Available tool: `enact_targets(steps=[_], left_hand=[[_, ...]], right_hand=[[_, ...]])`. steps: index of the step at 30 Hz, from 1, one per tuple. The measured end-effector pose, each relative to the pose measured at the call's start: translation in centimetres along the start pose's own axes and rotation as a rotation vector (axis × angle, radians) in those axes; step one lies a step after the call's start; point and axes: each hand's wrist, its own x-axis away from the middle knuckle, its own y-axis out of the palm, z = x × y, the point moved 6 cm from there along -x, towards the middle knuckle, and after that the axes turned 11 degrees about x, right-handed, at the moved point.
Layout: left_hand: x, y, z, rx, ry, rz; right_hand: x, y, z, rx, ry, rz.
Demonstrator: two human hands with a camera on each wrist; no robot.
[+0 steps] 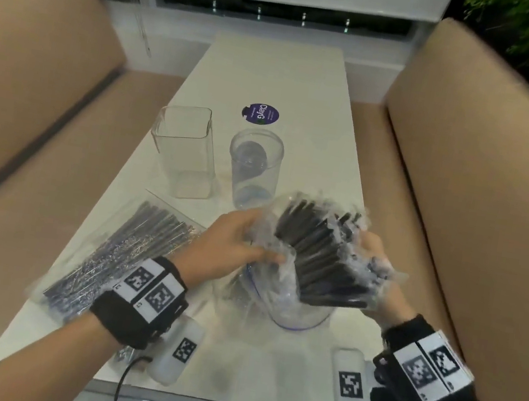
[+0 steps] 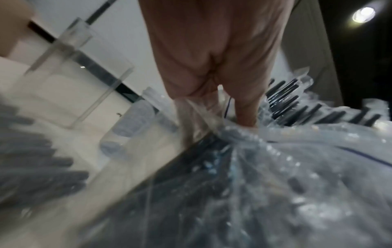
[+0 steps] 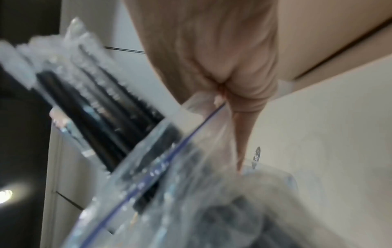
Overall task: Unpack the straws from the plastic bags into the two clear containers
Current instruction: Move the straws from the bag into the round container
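Note:
Both hands hold a crinkled clear plastic bag (image 1: pixel 276 292) of black straws (image 1: pixel 317 250) above the table's near middle. My left hand (image 1: pixel 239 243) pinches the bag's plastic on its left side. My right hand (image 1: pixel 374 252) grips the bag and the straw bundle from the right. The bag's blue zip line (image 3: pixel 169 154) runs under my right hand (image 3: pixel 222 58). In the left wrist view my left hand (image 2: pixel 212 58) clutches the film (image 2: pixel 275 167) beside the straw ends (image 2: pixel 297 107). A square clear container (image 1: pixel 183 149) and a round clear container (image 1: pixel 254 167) stand empty just beyond.
A second bag of straws (image 1: pixel 123 254) lies flat at the table's left. Two white capsule-shaped tagged pieces (image 1: pixel 178 349) (image 1: pixel 350 383) lie near the front edge. A purple sticker (image 1: pixel 260 113) is on the white table (image 1: pixel 276 74). Tan benches (image 1: pixel 30 94) flank both sides.

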Motion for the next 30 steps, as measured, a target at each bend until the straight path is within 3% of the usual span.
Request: enact_targets(steps=[2, 4, 7, 9, 12, 19, 21, 25, 26, 27, 29, 30], left_hand=[[0.2, -1.4, -0.9, 0.187, 0.002, 0.153], [0.3, -1.8, -1.8, 0.296, -0.016, 0.218], [-0.1, -1.3, -3.3, 0.281, -0.074, 0.202], [-0.4, -1.1, -3.5, 0.176, -0.138, 0.130], [-0.5, -1.3, -2.1, 0.160, -0.172, 0.001], [-0.3, -3.8, 2.6, 0.150, -0.128, 0.100], [-0.3, -4.2, 3.0, 0.277, -0.171, 0.167], [-0.8, -3.5, 1.9, 0.819, -0.347, 0.245], [-0.7, -3.2, 1.4, 0.866, -0.383, 0.293], [-0.7, -3.3, 0.5, 0.768, -0.402, 0.350], [-0.4, -4.2, -1.1, 0.235, -0.360, 0.412], [-0.4, -4.4, -1.5, -0.011, -0.292, 0.378]], right_hand=[[-0.6, 0.2, -0.8, 0.043, -0.169, 0.014], [-1.8, 0.6, -0.4, 0.099, -0.210, 0.050], [-2.3, 0.6, -0.4, 0.106, -0.331, 0.164], [-1.4, 0.9, -1.0, 0.059, -0.427, 0.147], [-1.6, 0.4, -0.8, -0.056, -0.442, 0.138], [-3.1, 0.4, -0.2, 0.029, -0.422, 0.190], [-3.1, 0.5, -0.3, 0.048, -0.441, 0.195], [-2.3, 0.6, -1.5, 0.107, -0.555, 0.208], [-2.6, 0.7, -1.3, 0.110, -0.539, 0.209], [-3.2, 0.8, -0.9, 0.097, -0.498, 0.215], [-4.7, 1.0, 0.7, 0.055, -0.381, 0.227], [-5.4, 1.1, 1.4, 0.053, -0.332, 0.230]])
